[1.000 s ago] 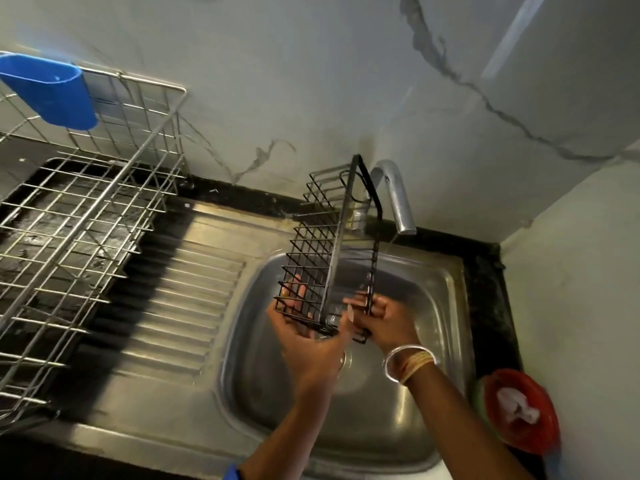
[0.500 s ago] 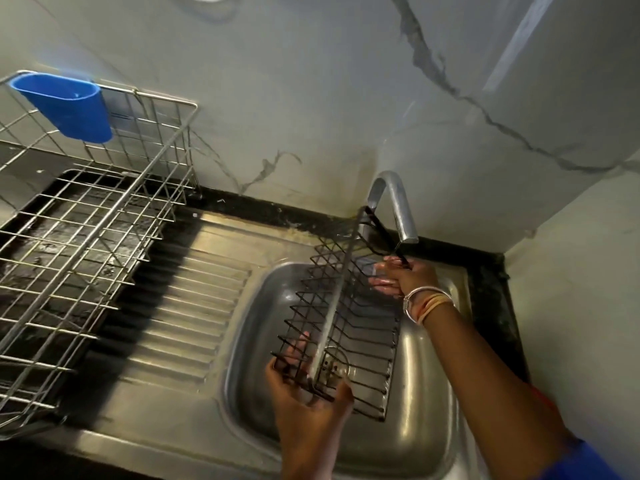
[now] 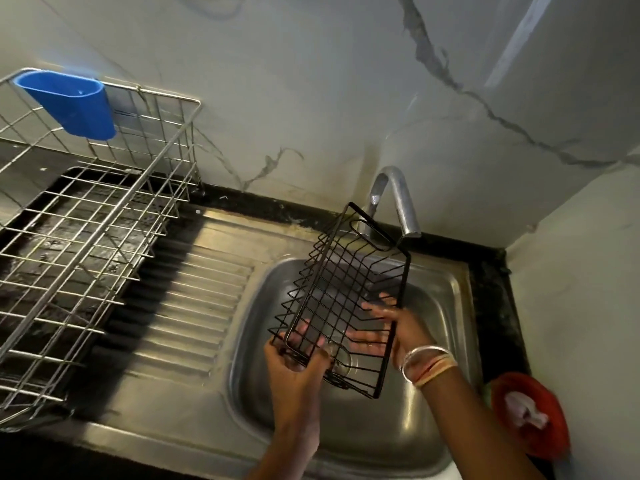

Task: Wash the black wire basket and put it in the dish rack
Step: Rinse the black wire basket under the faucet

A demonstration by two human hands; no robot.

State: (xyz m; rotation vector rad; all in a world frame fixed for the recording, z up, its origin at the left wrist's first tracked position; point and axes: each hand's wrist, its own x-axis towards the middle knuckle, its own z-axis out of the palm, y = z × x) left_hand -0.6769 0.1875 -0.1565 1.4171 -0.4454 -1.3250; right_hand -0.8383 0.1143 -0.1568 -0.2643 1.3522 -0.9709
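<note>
The wire basket (image 3: 343, 289) is held over the sink (image 3: 433, 427), well apart from the dish rack (image 3: 86, 237), so washing is judged under way and the racking not yet done. Its near end is gripped by the left hand (image 3: 298, 372), while the right hand (image 3: 391, 327) is laid straight-fingered against the wires. The long axis is tilted up and away toward the tap (image 3: 398, 202), with the open side seemingly turned rightward.

no readable text, labels or numbers
</note>
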